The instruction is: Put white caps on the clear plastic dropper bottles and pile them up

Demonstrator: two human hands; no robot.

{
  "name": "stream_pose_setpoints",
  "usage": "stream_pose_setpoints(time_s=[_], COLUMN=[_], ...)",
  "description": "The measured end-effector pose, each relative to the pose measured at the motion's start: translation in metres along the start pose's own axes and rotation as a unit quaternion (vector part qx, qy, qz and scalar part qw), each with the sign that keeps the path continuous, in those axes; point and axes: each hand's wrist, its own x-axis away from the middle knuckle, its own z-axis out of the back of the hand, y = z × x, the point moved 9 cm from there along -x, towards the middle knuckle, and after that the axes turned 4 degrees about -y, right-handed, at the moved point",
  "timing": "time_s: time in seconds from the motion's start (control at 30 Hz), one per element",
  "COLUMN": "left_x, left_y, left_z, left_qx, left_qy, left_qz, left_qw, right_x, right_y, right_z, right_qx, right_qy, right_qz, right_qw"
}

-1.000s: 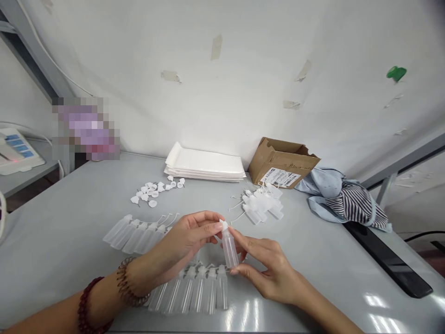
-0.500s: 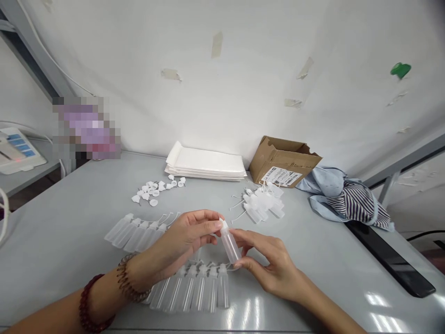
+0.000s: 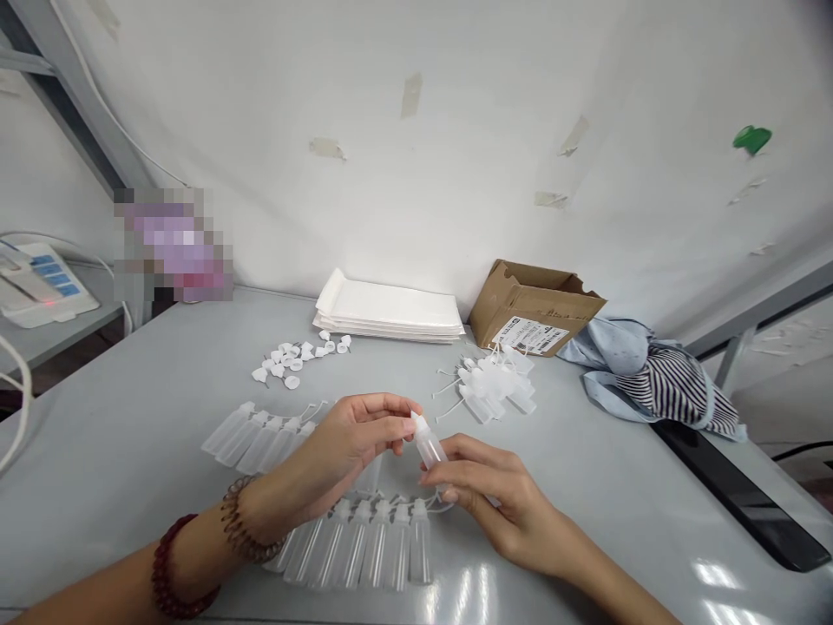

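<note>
A small translucent squeeze bottle (image 3: 430,449) with a white needle-tip cap is held tilted above the table. My left hand (image 3: 364,443) pinches the cap at its upper end between thumb and fingers. Around the lower body, my right hand (image 3: 504,499) is closed, hiding its base. Below my hands lies a row of similar bottles (image 3: 374,547), side by side. Another group of bottles (image 3: 244,438) is partly covered by my left forearm. Loose white caps (image 3: 292,360) are scattered farther back, and a pile of bottles (image 3: 491,382) lies to the right.
White padded envelopes (image 3: 390,308) are stacked against the wall beside an open cardboard box (image 3: 537,308). To the right are a bundled striped and light-blue cloth (image 3: 657,378) and a long black object (image 3: 742,495). A white device (image 3: 49,286) stands on the left surface.
My right hand's fingers have shifted and wrapped farther over the bottle's body, covering more of it. My left hand stays at the cap. The view has shifted slightly.
</note>
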Motion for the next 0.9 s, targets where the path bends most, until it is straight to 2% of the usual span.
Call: stream_pose_setpoints(time_s=[0.17,0.43,0.53,0.6,0.7,0.8,0.87,0.9], left_x=[0.002,0.001,0.000,0.000,0.000,0.000,0.001,0.001], left_y=[0.001,0.001,0.003,0.006,0.010,0.011,0.012,0.012], left_z=[-0.003,0.001,0.002,0.002,-0.001,-0.006,-0.009,-0.010], left_qx=[-0.018,-0.054,-0.061,-0.063,-0.061,-0.059,-0.053,-0.051], left_qy=[-0.015,-0.005,-0.013,-0.018,-0.042,-0.071,-0.089,-0.096], left_qz=[-0.017,-0.031,-0.045,-0.058,-0.068,-0.072,-0.075,-0.077], left_qw=[1.000,0.998,0.997,0.996,0.995,0.993,0.992,0.991], right_x=[0.000,-0.001,-0.001,-0.002,-0.001,0.000,0.000,-0.001], right_y=[0.002,0.002,0.005,0.010,0.022,0.031,0.032,0.032], right_z=[0.003,0.002,0.001,0.000,-0.007,-0.019,-0.024,-0.024], right_qx=[-0.006,0.002,-0.040,-0.108,-0.273,-0.431,-0.484,-0.489], right_qy=[0.021,0.042,0.044,0.045,0.041,0.022,0.008,0.006], right_qz=[0.001,0.001,-0.016,-0.042,-0.088,-0.122,-0.130,-0.128], right_qw=[1.000,0.999,0.998,0.992,0.957,0.894,0.865,0.863])
